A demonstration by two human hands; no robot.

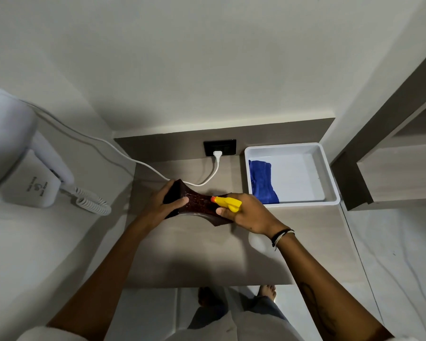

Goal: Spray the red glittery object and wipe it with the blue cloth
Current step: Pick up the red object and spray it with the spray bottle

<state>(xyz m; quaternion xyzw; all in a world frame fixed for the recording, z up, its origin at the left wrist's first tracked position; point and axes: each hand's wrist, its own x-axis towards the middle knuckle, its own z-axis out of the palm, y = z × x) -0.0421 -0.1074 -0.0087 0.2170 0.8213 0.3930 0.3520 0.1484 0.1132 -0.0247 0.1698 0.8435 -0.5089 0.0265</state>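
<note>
Over the grey desk (207,254), the left hand (165,205) grips the red glittery object (199,201); right hand (251,215) fingers (223,212) wrap a yellow-topped spray bottle (227,203), its body hidden. Blue cloth (262,180) lies in the white tray (328,173). Hairdryer holder (32,190) writing is unreadable.

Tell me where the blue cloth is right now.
In the head view the blue cloth lies at the left end of the white tray, at the counter's back right, just beyond the right hand.

Small grey logo and lettering on white hair dryer holder (32,190), well left of left hand (169,201); too blurred, unreadable.
</note>
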